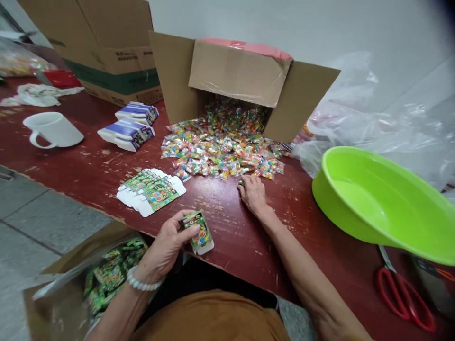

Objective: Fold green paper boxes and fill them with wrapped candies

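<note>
Hands apart at the red table (231, 237): left hand (172, 237) clamped on a small green box (199, 231), near the front edge.
We note colourful lettering on the box face, too small to read; right hand (253, 193) sits curled beside the candy packets (220, 154), and we cannot tell whether it grips anything. Outward, we log fanned flat cartons (156, 189) in matching green print, blue-and-white cartons (124, 132), and a tall brown carton (110, 49) with a green band and illegible black characters.
</note>
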The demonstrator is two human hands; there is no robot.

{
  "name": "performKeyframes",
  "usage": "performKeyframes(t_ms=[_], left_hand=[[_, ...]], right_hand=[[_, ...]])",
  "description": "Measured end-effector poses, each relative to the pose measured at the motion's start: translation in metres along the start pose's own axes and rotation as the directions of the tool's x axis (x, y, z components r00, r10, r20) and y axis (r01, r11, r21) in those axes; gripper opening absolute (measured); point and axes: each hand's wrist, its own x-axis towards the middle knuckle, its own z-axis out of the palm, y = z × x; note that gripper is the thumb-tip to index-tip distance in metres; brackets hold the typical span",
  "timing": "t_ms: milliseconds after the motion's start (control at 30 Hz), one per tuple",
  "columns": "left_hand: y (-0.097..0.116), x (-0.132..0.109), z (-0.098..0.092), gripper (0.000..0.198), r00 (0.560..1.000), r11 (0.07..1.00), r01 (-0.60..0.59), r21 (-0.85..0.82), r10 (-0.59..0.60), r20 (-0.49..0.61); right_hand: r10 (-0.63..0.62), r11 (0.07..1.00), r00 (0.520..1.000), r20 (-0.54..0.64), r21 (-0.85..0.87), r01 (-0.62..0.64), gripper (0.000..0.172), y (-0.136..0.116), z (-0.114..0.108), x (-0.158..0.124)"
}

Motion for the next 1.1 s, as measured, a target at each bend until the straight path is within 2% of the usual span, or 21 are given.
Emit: performKeyframes(t_ms=[67,133,200,267,300,333,367,433,500,567,700,767,833,900,967,1033,1100], left_hand=[[0.000,-0.001,-0.012,0.054,0.999,0.994,-0.037,0.105,0.040,-0.026],[0.003,-0.003,-0.023,0.057,0.999,0.981,-0.040,0.192,0.038,0.014],[0.009,-0.004,-0.030,0.050,0.999,0.968,0.000,0.252,-0.013,0.050],[0.014,-0.005,-0.032,0.044,1.000,0.968,0.021,0.250,-0.021,-0.002],[0.016,-0.005,-0.032,0.043,0.999,0.977,0.017,0.213,-0.006,-0.050],[0.017,-0.006,-0.031,0.044,0.996,0.988,0.011,0.155,0.003,-0.094],[0.018,-0.006,-0.029,0.046,0.993,0.996,0.013,0.084,-0.003,-0.116],[0.016,-0.009,-0.023,0.047,0.996,0.997,0.045,-0.062,-0.049,-0.077],[0.012,-0.014,-0.017,0.044,0.994,0.981,0.110,-0.157,-0.104,0.046],[0.006,-0.020,-0.010,0.039,0.976,0.972,0.152,-0.180,-0.120,0.179],[-0.003,-0.025,0.003,0.050,0.913,0.980,0.171,-0.105,-0.118,0.391],[-0.004,-0.024,0.007,0.054,0.897,0.984,0.157,-0.083,-0.107,0.429],[-0.004,-0.022,0.010,0.055,0.902,0.989,0.128,-0.071,-0.086,0.423],[-0.004,-0.021,0.012,0.056,0.918,0.994,0.093,-0.061,-0.062,0.392],[-0.006,-0.020,0.015,0.059,0.933,0.996,0.065,-0.057,-0.040,0.358],[-0.006,-0.019,0.018,0.063,0.945,0.996,0.055,-0.072,-0.029,0.326],[-0.005,-0.018,0.020,0.064,0.953,0.994,0.048,-0.102,-0.015,0.301]], right_hand=[[-0.011,0.999,1.000,0.007,0.048,0.011,0.023,0.003,-0.001,0.005],[-0.005,0.994,1.000,-0.002,0.111,0.005,0.022,-0.002,-0.008,0.001],[0.005,0.982,1.000,-0.009,0.186,-0.003,0.021,-0.015,-0.019,-0.013],[0.019,0.939,1.000,0.015,0.343,-0.023,0.022,-0.034,-0.028,-0.035],[0.044,0.803,0.995,0.086,0.589,-0.087,0.025,-0.045,-0.032,-0.048],[0.054,0.622,0.986,0.158,0.767,-0.157,0.029,-0.056,-0.034,-0.060],[0.064,0.479,0.978,0.196,0.854,-0.203,0.032,-0.066,-0.035,-0.072],[0.102,0.313,0.963,0.249,0.911,-0.269,0.033,-0.083,-0.033,-0.089],[0.140,0.257,0.953,0.270,0.919,-0.298,0.032,-0.092,-0.030,-0.096],[0.138,0.301,0.955,0.263,0.907,-0.294,0.028,-0.096,-0.030,-0.096],[0.045,0.551,0.974,0.221,0.808,-0.209,0.028,-0.098,-0.040,-0.091],[0.002,0.653,0.984,0.177,0.745,-0.135,0.025,-0.097,-0.045,-0.090],[-0.024,0.712,0.991,0.133,0.698,-0.076,0.019,-0.095,-0.047,-0.091],[-0.065,0.738,0.992,0.109,0.674,-0.025,0.014,-0.093,-0.046,-0.093],[-0.126,0.724,0.988,0.089,0.689,0.030,0.008,-0.091,-0.042,-0.095],[-0.165,0.678,0.984,0.069,0.732,0.062,0.013,-0.091,-0.038,-0.097],[-0.121,0.624,0.991,0.051,0.780,0.036,0.022,-0.092,-0.035,-0.097]])
